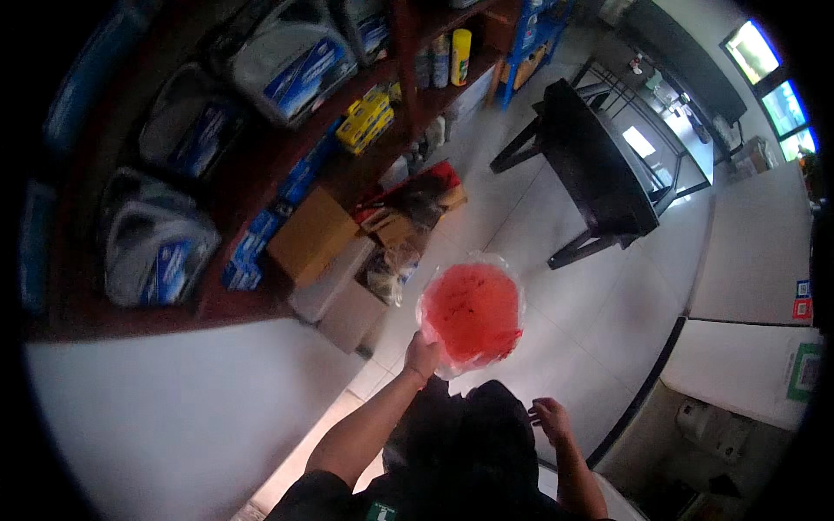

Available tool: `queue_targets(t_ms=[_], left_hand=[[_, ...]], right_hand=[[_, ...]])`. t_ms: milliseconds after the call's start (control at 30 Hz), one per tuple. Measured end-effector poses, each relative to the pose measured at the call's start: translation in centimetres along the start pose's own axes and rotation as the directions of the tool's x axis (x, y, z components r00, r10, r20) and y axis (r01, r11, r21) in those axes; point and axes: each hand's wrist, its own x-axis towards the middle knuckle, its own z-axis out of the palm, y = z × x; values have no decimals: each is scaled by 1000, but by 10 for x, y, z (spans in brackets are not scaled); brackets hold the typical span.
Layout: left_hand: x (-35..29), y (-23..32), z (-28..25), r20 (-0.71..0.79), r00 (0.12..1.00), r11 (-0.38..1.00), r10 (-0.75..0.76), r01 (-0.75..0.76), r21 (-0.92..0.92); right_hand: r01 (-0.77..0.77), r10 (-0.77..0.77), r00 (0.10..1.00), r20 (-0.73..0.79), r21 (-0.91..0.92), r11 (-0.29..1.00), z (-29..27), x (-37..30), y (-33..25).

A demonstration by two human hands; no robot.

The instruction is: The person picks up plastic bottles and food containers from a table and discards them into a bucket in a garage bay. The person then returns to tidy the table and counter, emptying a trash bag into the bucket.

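My left hand [422, 356] is closed on the near left edge of a round red thing with a pale, see-through rim [473, 311]. It looks like a shallow basin or a wrapped disc; I cannot tell which. Small dark specks and streaks mark its red middle. It is held out in front of my legs, above the tiled floor. Lower down on the right, beside my dark trousers, hangs my right hand [549, 418]. Its fingers are loosely bent and apart, and nothing shows in them.
On the left, dark red shelves [252, 304] carry several grey jugs [291, 69], yellow boxes [365, 120] and spray cans [460, 57]. Cardboard boxes [314, 236] stand by them. A black bench [599, 165] is ahead on the right, near a glass-topped table [647, 143]. White cabinets [751, 252] line the right side.
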Motion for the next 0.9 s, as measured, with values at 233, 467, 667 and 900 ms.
queue_targets(t_ms=[233, 467, 667, 900], left_hand=[[161, 162, 30, 34, 994, 973, -107, 112, -204], [289, 160, 111, -4, 994, 983, -112, 110, -150], [302, 153, 170, 99, 890, 850, -446, 455, -265], [377, 110, 228, 159, 883, 894, -442, 449, -5]], right_hand=[[70, -71, 997, 18, 88, 994, 1, 97, -159], [-89, 75, 988, 136, 98, 991, -4, 255, -267], [-164, 143, 955, 258, 61, 985, 13, 327, -348], [-236, 217, 956, 197, 82, 968, 28, 455, -323]])
